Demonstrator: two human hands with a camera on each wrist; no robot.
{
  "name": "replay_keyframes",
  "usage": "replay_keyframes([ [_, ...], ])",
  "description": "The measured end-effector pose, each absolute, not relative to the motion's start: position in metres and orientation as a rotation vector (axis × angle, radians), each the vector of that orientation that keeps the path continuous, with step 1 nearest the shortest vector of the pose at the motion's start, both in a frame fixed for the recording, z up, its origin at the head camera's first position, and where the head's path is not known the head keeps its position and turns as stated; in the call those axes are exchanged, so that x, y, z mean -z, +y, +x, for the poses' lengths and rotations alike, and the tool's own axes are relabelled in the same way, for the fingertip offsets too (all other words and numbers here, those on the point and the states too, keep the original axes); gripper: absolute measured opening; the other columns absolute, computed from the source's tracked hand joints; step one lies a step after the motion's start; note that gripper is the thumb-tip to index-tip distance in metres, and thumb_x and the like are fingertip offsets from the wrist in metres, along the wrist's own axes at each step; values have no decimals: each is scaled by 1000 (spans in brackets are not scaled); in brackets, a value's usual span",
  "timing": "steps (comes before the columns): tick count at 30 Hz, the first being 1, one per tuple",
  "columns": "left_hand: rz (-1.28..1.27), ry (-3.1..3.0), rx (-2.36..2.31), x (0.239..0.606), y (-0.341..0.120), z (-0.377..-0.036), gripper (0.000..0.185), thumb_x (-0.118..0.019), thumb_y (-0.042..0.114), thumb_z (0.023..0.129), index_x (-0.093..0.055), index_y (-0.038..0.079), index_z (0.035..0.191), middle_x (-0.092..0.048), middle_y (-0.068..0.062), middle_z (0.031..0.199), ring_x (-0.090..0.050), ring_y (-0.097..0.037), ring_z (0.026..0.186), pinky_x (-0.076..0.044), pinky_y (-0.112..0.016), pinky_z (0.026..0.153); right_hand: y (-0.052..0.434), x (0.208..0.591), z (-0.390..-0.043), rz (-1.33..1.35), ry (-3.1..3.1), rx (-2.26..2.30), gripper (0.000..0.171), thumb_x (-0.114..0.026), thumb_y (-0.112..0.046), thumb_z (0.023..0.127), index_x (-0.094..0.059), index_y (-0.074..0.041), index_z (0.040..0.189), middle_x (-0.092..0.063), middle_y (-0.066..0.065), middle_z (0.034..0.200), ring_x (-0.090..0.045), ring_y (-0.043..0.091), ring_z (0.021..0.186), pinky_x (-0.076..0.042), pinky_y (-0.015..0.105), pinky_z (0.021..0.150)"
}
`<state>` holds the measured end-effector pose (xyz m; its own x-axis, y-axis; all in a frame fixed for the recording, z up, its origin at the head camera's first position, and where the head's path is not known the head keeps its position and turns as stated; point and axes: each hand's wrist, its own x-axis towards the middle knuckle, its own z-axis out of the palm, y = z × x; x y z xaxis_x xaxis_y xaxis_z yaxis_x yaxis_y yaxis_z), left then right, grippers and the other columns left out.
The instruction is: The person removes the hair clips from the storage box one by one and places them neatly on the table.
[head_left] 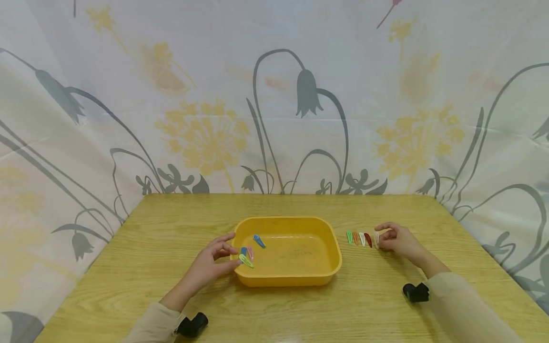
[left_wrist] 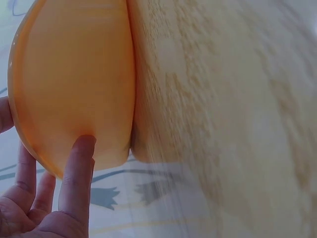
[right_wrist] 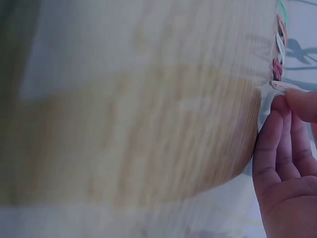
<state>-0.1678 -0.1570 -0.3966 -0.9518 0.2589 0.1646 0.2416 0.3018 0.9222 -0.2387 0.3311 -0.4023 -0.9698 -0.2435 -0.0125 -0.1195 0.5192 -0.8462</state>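
Five hair clips lie in a row (head_left: 362, 238) on the table (head_left: 141, 252), right of the tub (head_left: 326, 276): green, orange, white, dark red, then a pale clip (head_left: 377, 239) at the right end. Right hand (head_left: 396, 239) pinches that pale clip between thumb and fingertips, clip standing on edge on the wood, just beside the dark red one. Right wrist view: fingers (right_wrist: 277, 148) curled, the clip's tip (right_wrist: 277, 87) showing at the thumb, the other clips strung out beyond it, blurred.

Tub: yellow plastic, rectangular, rounded corners, mid-table. Inside, at its left end, a blue clip (head_left: 259, 241) lies apart on the floor of the tub; a small cluster (head_left: 246, 256) of blue, pink and yellow-green clips sits at the near left corner, against the wall.

Left hand (head_left: 210, 264) rests at the tub's left side, thumb on the outer wall, fingers loosely extended over the rim near the cluster. Left wrist view confirms one finger (left_wrist: 77, 173) pressed flat to the tub's outside; nothing gripped.

No writing or brand legible on tub or clips. A black strap-mounted camera sits at each wrist. Behind the table, a pale curtain (head_left: 274, 95) printed with grey bellflowers and yellow dandelions.
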Motion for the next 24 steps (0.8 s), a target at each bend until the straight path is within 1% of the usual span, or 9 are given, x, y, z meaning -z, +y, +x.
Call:
replay_keyframes([
  [6, 496, 2521, -1773, 396, -157, -167, 22, -72, 12, 82, -63, -1, 97, -38, -14, 143, -47, -34, 118, -40, -45, 98, 335, 402, -241, -299, 2623, 1393, 41, -59, 1, 89, -42, 16, 124, -60, 9, 86, -59, 19, 75, -52, 28, 64],
  [14, 486, 2510, -1782, 397, -158, -166, 22, -72, 12, 82, -63, -1, 98, -37, -13, 143, -48, -34, 117, -39, -45, 99, 336, 405, -245, -295, 2602, 1334, 43, -58, -1, 90, -42, 19, 124, -59, 8, 89, -57, 15, 76, -50, 27, 63],
  [24, 489, 2500, -1793, 398, -159, -166, 24, -72, 14, 82, -63, -1, 98, -37, -13, 143, -48, -35, 116, -40, -45, 97, 334, 401, -246, -369, 2542, 1311, 40, -55, 4, 89, -42, 23, 122, -58, 13, 92, -57, 14, 79, -51, 27, 66],
])
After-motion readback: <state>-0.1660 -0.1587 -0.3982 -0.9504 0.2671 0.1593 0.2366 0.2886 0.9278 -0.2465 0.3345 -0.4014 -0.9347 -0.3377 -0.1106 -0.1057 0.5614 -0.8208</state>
